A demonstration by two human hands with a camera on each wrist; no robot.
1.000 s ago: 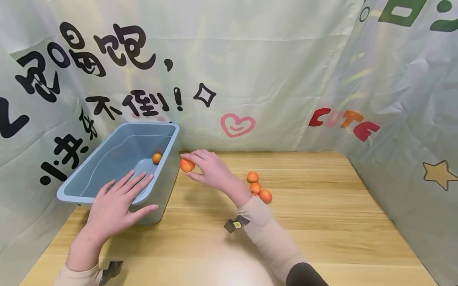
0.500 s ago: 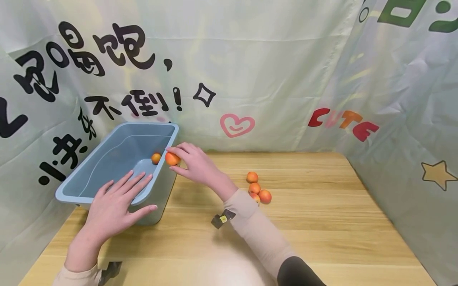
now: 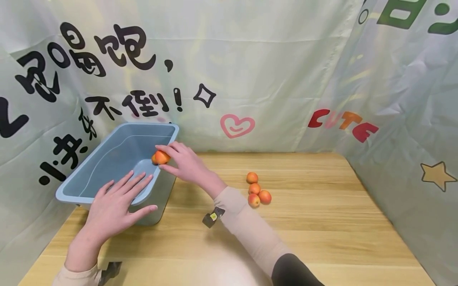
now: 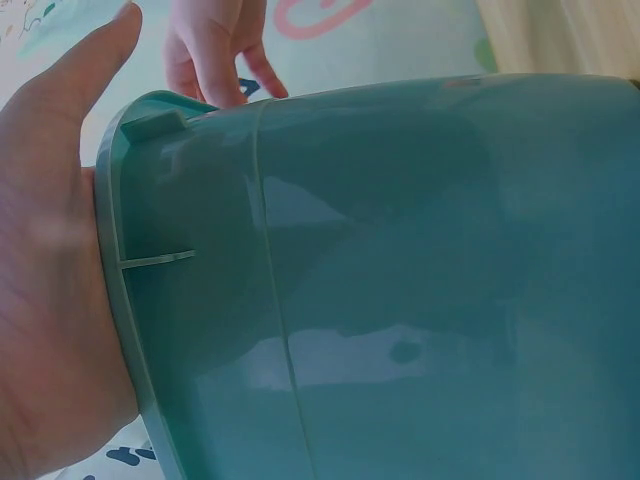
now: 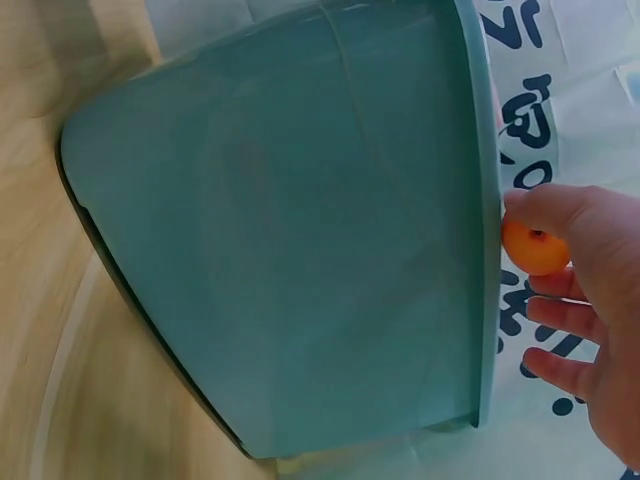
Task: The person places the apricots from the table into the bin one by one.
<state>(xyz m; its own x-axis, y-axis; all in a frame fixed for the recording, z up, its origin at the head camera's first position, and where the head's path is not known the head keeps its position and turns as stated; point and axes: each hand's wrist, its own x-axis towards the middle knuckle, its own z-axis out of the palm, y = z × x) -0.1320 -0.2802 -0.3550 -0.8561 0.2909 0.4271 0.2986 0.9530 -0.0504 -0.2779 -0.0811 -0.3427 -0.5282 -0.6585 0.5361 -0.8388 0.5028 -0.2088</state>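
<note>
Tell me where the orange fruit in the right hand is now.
In the head view the orange fruit is pinched in the right hand, over the right rim of the blue bin, left of centre.

Bright, even, diffuse light; soft shadows under arms on counter [image 3: 322,222]; near-edge glare; wrist views blurred.
</note>
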